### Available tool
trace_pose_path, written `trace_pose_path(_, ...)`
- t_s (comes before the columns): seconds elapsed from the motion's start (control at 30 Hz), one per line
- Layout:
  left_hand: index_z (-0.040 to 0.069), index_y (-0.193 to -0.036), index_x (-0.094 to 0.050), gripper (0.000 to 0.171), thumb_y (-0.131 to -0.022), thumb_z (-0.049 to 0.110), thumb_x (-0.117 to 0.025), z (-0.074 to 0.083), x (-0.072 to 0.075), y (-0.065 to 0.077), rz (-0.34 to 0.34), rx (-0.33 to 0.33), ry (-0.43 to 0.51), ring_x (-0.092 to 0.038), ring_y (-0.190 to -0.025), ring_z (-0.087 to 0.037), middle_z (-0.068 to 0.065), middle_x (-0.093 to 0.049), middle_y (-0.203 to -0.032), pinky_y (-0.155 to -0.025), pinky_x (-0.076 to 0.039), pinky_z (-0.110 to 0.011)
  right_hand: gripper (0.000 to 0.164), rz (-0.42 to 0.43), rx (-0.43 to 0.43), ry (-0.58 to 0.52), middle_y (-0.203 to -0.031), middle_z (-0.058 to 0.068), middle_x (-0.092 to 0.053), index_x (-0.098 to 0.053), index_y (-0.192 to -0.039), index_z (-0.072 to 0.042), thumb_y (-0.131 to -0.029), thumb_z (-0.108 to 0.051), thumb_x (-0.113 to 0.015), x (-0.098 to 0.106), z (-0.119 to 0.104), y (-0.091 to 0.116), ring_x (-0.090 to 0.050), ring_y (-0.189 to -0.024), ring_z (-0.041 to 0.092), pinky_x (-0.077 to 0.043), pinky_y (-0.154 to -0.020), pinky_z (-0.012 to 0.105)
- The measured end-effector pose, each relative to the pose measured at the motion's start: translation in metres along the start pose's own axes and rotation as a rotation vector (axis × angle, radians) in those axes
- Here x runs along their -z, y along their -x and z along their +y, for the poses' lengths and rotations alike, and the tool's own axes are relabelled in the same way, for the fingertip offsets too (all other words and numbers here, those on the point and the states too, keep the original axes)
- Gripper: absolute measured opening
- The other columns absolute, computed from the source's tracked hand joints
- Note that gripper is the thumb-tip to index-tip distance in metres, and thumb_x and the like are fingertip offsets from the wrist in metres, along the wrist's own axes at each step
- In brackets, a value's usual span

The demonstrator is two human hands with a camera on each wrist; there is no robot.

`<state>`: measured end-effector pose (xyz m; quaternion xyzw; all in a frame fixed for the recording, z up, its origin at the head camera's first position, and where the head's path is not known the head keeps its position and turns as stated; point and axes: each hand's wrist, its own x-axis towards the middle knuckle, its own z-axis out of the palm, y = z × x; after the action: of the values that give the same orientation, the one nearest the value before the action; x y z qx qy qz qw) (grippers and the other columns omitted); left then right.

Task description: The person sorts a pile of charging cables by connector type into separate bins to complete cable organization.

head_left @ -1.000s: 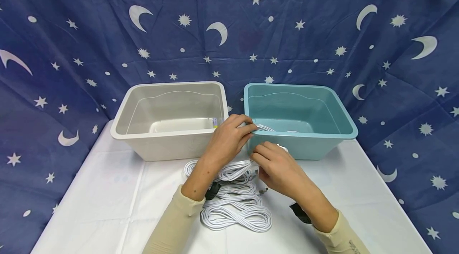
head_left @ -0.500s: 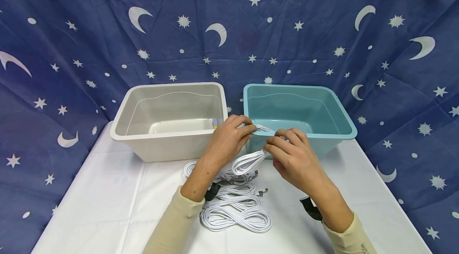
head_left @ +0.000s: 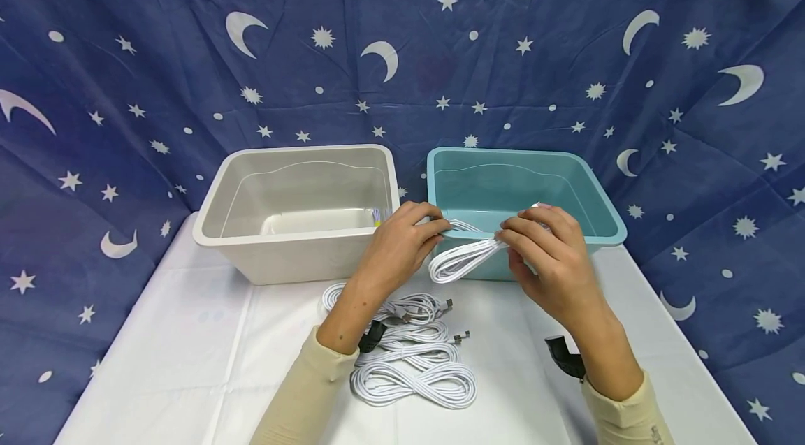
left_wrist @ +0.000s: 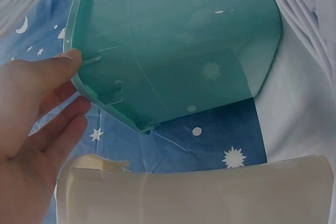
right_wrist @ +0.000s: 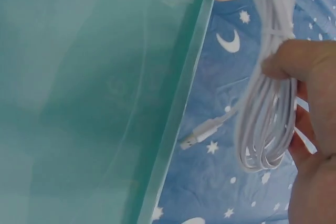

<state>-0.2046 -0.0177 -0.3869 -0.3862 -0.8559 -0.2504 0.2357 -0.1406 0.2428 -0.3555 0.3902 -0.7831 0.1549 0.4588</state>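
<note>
My right hand (head_left: 556, 267) holds a coiled white USB cable (head_left: 459, 262) in front of the teal bin (head_left: 534, 183), with the hand overlapping the near rim in the head view. Thumb and fingers pinch the coil around its tied middle in the right wrist view, where a USB plug (right_wrist: 197, 134) dangles beside the bin's rim. My left hand (head_left: 405, 239) grips the teal bin's near left corner. In the left wrist view its thumb (left_wrist: 72, 56) presses the rim from one side, the fingers lying on the other. More white cable (head_left: 462, 225) shows inside that bin.
Several coiled white cables (head_left: 415, 375) lie in a pile on the white tablecloth (head_left: 189, 347), partly behind the left forearm. A grey-beige bin (head_left: 302, 253) stands left of the teal one, with a small colourful item (head_left: 377, 216) inside. Behind both hangs a blue star-and-moon cloth (head_left: 434, 75).
The right hand has lifted a coiled cable from beside the pile, moving up and right to the teal bin's front rim. The left hand has stayed at the bin's corner.
</note>
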Motion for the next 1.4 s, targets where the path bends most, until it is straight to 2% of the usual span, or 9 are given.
trace_pose_path(0.2, 0.017, -0.119, -0.082, 0.021, -0.099, 0.014, -0.077, -0.001, 0.000, 0.000, 0.005, -0.011, -0.004, -0.062, -0.116, -0.018, 0.003, -0.070, -0.123, -0.102, -0.052, -0.030, 0.034, 0.151, -0.072, 0.035, -0.108, 0.018, -0.077, -0.079, -0.106, 0.002, -0.077, 0.018, -0.072, -0.002, 0.006, -0.001, -0.063, -0.107, 0.046, -0.043, -0.113, 0.055)
trace_pose_path(0.33, 0.017, -0.119, -0.081, 0.021, -0.098, 0.014, -0.078, -0.001, 0.000, 0.000, 0.011, -0.022, -0.012, -0.062, -0.115, -0.017, 0.003, -0.070, -0.122, -0.102, -0.052, -0.030, 0.032, 0.195, -0.122, 0.078, -0.109, 0.020, -0.077, -0.079, -0.107, 0.002, -0.078, 0.017, -0.072, -0.004, 0.014, 0.003, -0.064, -0.108, 0.047, -0.043, -0.114, 0.056)
trace_pose_path(0.43, 0.018, -0.119, -0.081, 0.021, -0.099, 0.014, -0.078, -0.002, 0.000, 0.000, 0.016, -0.030, -0.017, -0.062, -0.114, -0.018, 0.003, -0.070, -0.122, -0.101, -0.052, -0.030, 0.032, 0.168, -0.172, 0.092, -0.113, 0.020, -0.076, -0.079, -0.110, 0.002, -0.081, 0.015, -0.073, -0.005, 0.020, 0.009, -0.064, -0.110, 0.047, -0.042, -0.113, 0.058)
trace_pose_path(0.6, 0.018, -0.119, -0.082, 0.021, -0.099, 0.014, -0.078, -0.002, 0.000, 0.000, 0.014, -0.025, -0.019, -0.062, -0.115, -0.017, 0.003, -0.069, -0.123, -0.101, -0.052, -0.029, 0.033, 0.062, -0.290, 0.112, -0.119, 0.021, -0.073, -0.077, -0.116, 0.002, -0.084, 0.011, -0.075, -0.006, 0.030, 0.020, -0.063, -0.116, 0.045, -0.039, -0.119, 0.056)
trace_pose_path(0.7, 0.018, -0.120, -0.081, 0.021, -0.099, 0.014, -0.078, -0.002, -0.001, 0.000, 0.008, -0.020, -0.020, -0.061, -0.115, -0.017, 0.003, -0.069, -0.124, -0.102, -0.052, -0.029, 0.031, 0.052, -0.328, 0.121, -0.120, 0.021, -0.072, -0.077, -0.116, 0.002, -0.085, 0.008, -0.076, -0.006, 0.032, 0.022, -0.062, -0.118, 0.046, -0.038, -0.119, 0.055)
trace_pose_path(0.87, 0.018, -0.119, -0.081, 0.021, -0.099, 0.016, -0.077, -0.002, -0.002, 0.000, 0.009, -0.023, -0.025, -0.061, -0.116, -0.018, 0.003, -0.069, -0.123, -0.101, -0.052, -0.029, 0.027, 0.083, -0.321, 0.116, -0.118, 0.020, -0.072, -0.077, -0.115, 0.000, -0.089, -0.005, -0.072, -0.005, 0.029, 0.022, -0.062, -0.115, 0.047, -0.043, -0.105, 0.059)
trace_pose_path(1.0, 0.018, -0.119, -0.081, 0.020, -0.099, 0.016, -0.078, -0.002, -0.002, 0.000, 0.010, -0.018, -0.024, -0.061, -0.115, -0.017, 0.004, -0.069, -0.123, -0.101, -0.052, -0.029, 0.026, 0.075, -0.301, 0.097, -0.114, 0.020, -0.072, -0.077, -0.114, 0.000, -0.092, -0.011, -0.069, -0.006, 0.023, 0.019, -0.063, -0.110, 0.047, -0.043, -0.096, 0.061)
trace_pose_path(1.4, 0.019, -0.118, -0.081, 0.019, -0.099, 0.017, -0.077, 0.000, 0.000, 0.000, 0.006, -0.015, -0.019, -0.061, -0.115, -0.017, 0.004, -0.069, -0.122, -0.100, -0.052, -0.028, 0.027, 0.007, -0.233, 0.056, -0.111, 0.017, -0.073, -0.077, -0.113, 0.000, -0.087, -0.006, -0.073, -0.017, -0.001, 0.013, -0.065, -0.105, 0.043, -0.049, -0.090, 0.059)
